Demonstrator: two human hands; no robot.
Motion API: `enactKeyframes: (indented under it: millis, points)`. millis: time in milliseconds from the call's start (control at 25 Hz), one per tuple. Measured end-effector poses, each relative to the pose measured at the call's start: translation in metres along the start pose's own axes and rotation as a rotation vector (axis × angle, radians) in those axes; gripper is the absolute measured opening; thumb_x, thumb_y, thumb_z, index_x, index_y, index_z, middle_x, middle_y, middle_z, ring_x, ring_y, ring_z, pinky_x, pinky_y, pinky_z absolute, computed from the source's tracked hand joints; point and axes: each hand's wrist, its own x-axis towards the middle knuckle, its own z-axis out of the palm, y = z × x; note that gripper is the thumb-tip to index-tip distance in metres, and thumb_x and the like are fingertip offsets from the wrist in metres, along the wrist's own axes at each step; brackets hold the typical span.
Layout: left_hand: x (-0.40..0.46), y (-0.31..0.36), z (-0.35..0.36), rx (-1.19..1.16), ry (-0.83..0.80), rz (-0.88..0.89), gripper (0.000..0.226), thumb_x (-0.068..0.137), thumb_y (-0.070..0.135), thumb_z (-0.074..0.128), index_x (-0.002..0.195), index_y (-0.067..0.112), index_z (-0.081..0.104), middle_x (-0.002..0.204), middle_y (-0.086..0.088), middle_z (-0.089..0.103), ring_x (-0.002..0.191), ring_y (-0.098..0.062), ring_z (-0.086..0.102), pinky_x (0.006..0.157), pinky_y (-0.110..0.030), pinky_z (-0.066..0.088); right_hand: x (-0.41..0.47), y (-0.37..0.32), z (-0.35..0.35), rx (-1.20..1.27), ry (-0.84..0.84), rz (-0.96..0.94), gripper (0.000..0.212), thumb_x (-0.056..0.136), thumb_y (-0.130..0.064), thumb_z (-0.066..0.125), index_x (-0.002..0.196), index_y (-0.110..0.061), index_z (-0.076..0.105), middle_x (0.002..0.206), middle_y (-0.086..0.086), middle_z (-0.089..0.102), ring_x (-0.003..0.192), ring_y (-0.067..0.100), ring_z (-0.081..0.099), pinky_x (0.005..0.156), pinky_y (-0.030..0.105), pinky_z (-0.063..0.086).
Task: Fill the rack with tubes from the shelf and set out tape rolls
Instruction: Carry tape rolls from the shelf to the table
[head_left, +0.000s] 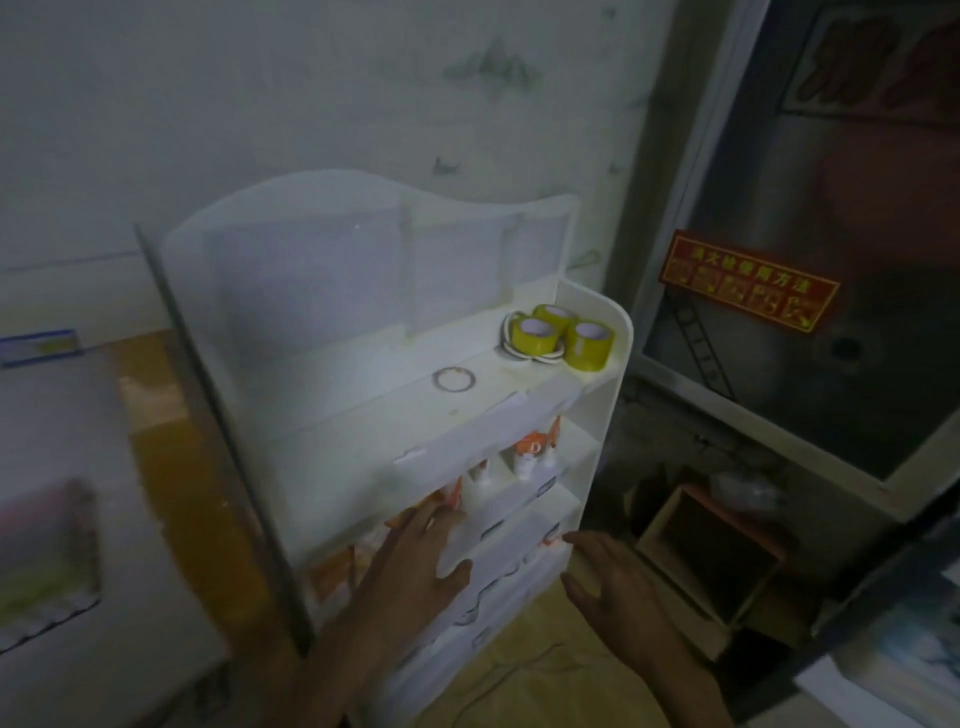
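While three tape rolls (558, 335) sit at the rack's (597, 457) top right corner, both hands hold nothing. Left hand (415, 558), fingers straight, touches tubes (441, 499). Right hand (613, 584) is spread.

Three yellow tape rolls (561, 338) stand clustered on the white shelf's (363, 400) top tier.

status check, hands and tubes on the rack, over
Left hand open, fingers at the tubes in the rack. Right hand open, holding nothing. Three yellow tape rolls on top. Nothing blocking.
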Motion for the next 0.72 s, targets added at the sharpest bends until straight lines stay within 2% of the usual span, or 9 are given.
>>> enactKeyframes:
  millis: [80,200,280,400,480,560,640,720]
  points:
    - [0.035,-0.013,0.023,0.008,0.020,-0.002,0.050,0.078,0.048,0.054,0.118,0.019,0.061,0.117,0.003,0.059,0.105,-0.019,0.058,0.084,-0.035,0.054,0.036,0.017,-0.003,0.032,-0.028,0.006,0.035,0.094,-0.042,0.053,0.127,-0.043,0.038,0.129,-0.026,0.038,0.118,0.000,0.042,0.103,0.013,0.027]
    - [0.098,-0.025,0.051,-0.035,-0.016,-0.026,0.055,0.078,0.048,0.049,0.122,0.017,0.059,0.119,0.001,0.057,0.107,-0.021,0.055,0.087,-0.037,0.051,0.104,0.044,-0.016,0.045,-0.066,-0.030,0.031,0.096,-0.040,0.051,0.125,-0.042,0.039,0.126,-0.027,0.036,0.111,-0.007,0.034,0.107,0.015,0.030]
    - [0.137,-0.032,0.064,-0.022,0.029,-0.004,0.051,0.077,0.044,0.050,0.120,0.018,0.060,0.117,0.000,0.058,0.105,-0.021,0.055,0.083,-0.036,0.052,0.150,0.057,-0.024,0.003,-0.090,-0.073,0.034,0.097,-0.038,0.050,0.130,-0.036,0.042,0.128,-0.025,0.037,0.113,-0.008,0.032,0.101,0.008,0.026]
    - [0.188,-0.046,0.075,-0.020,0.071,-0.043,0.048,0.080,0.043,0.049,0.120,0.018,0.059,0.118,-0.002,0.058,0.107,-0.017,0.049,0.085,-0.035,0.048,0.216,0.070,-0.021,0.018,-0.107,-0.100,0.037,0.096,-0.037,0.052,0.132,-0.033,0.044,0.127,-0.023,0.039,0.115,-0.008,0.033,0.093,0.000,0.021]
    - [0.211,-0.055,0.081,0.016,0.069,-0.092,0.050,0.079,0.044,0.048,0.118,0.015,0.060,0.117,-0.003,0.059,0.107,-0.017,0.049,0.083,-0.037,0.051,0.251,0.072,-0.015,0.056,-0.134,-0.127,0.037,0.095,-0.036,0.055,0.131,-0.032,0.046,0.125,-0.024,0.041,0.115,-0.004,0.039,0.095,0.005,0.028]
    - [0.231,-0.068,0.088,0.068,0.078,-0.124,0.049,0.077,0.044,0.050,0.114,0.015,0.062,0.113,-0.003,0.061,0.105,-0.015,0.047,0.077,-0.036,0.055,0.286,0.076,-0.006,0.068,-0.131,-0.191,0.036,0.093,-0.034,0.058,0.128,-0.032,0.049,0.126,-0.020,0.048,0.115,0.002,0.046,0.097,0.016,0.038]
    - [0.245,-0.080,0.095,0.093,0.088,-0.164,0.047,0.076,0.044,0.052,0.111,0.015,0.063,0.110,-0.002,0.063,0.104,-0.014,0.047,0.073,-0.033,0.054,0.318,0.081,0.005,0.062,-0.120,-0.259,0.038,0.092,-0.039,0.056,0.128,-0.029,0.052,0.127,-0.015,0.051,0.116,0.004,0.046,0.095,0.016,0.038]
    - [0.255,-0.090,0.106,0.121,0.109,-0.206,0.046,0.077,0.045,0.051,0.108,0.014,0.064,0.109,-0.003,0.063,0.104,-0.016,0.048,0.072,-0.031,0.054,0.346,0.088,0.017,0.058,-0.128,-0.311,0.046,0.089,-0.050,0.045,0.128,-0.027,0.053,0.125,-0.012,0.054,0.115,0.003,0.045,0.094,0.014,0.033]
